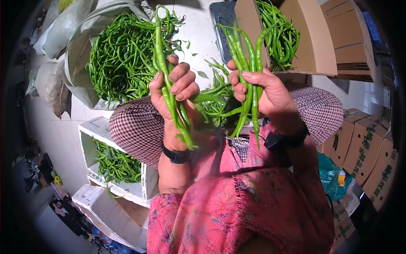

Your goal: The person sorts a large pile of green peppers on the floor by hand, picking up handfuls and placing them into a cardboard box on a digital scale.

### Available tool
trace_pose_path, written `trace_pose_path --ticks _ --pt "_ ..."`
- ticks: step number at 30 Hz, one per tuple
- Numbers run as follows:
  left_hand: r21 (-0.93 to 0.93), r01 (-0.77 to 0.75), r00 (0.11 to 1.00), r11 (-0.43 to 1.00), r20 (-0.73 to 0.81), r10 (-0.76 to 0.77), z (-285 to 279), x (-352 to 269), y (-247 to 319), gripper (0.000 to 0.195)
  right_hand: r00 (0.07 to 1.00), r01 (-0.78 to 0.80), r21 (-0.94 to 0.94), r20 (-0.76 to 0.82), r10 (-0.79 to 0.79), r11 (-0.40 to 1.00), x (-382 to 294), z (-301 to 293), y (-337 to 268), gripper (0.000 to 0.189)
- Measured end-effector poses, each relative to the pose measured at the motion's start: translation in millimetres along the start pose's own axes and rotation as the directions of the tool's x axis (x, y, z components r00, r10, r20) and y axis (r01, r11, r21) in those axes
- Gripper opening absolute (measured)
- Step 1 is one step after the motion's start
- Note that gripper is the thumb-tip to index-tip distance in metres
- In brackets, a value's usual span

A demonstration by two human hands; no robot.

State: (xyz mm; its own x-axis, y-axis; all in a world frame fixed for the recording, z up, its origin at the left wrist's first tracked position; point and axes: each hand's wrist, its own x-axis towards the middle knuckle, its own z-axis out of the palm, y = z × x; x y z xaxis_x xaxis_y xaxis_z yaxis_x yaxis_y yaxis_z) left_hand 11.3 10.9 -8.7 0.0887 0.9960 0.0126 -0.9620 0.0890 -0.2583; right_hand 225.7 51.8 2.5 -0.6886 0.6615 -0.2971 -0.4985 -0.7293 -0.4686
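My left hand [177, 85] is closed around a few long green chili peppers [161, 47], held upright with their ends out above and below the fist. In my right hand [263, 85] is a bunch of several green chili peppers [252, 54], pinned under the thumb. Between and below the hands, a loose heap of green peppers [219, 109] lies near my lap, partly hidden by the hands. Beyond my left hand, a large pile of green peppers [122, 60] spills from an open white woven sack [79, 63].
At upper right an open cardboard box [314, 41] holds green peppers, beside a dark scale platform [222, 19]. A white foam box [108, 127] with peppers stands at left, near another foam box [104, 212]. Printed cartons [361, 152] stand at right.
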Motion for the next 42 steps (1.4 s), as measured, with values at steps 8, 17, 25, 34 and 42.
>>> trace_pose_path --ticks 8,17,25,34,42 --pt "0.691 0.212 0.94 0.691 -0.337 0.048 -6.1 -3.1 -11.6 0.03 0.975 -0.017 -0.199 -0.221 -0.028 0.98 6.0 21.1 3.5 0.04" --pt "0.97 0.174 0.975 -0.172 -0.145 0.168 -34.1 2.5 -38.2 0.065 0.925 0.347 -0.843 0.237 -0.296 0.411 8.5 5.3 25.8 0.049" --pt "0.723 0.134 0.938 0.677 -0.314 0.149 -32.2 1.4 -15.6 0.058 1.0 -0.017 -0.438 -0.016 0.011 0.899 16.6 63.4 -14.8 0.049" --pt "0.305 0.131 0.991 0.943 -0.029 -0.128 -22.5 6.2 -14.5 0.081 0.995 -0.018 -0.742 -0.08 -0.062 0.671 1.2 53.5 -36.1 0.029" --pt "0.311 0.118 0.989 0.943 0.046 -0.139 -25.4 5.7 -14.8 0.083 0.994 -0.107 -0.749 -0.073 0.078 0.654 0.3 48.3 -21.7 0.027"
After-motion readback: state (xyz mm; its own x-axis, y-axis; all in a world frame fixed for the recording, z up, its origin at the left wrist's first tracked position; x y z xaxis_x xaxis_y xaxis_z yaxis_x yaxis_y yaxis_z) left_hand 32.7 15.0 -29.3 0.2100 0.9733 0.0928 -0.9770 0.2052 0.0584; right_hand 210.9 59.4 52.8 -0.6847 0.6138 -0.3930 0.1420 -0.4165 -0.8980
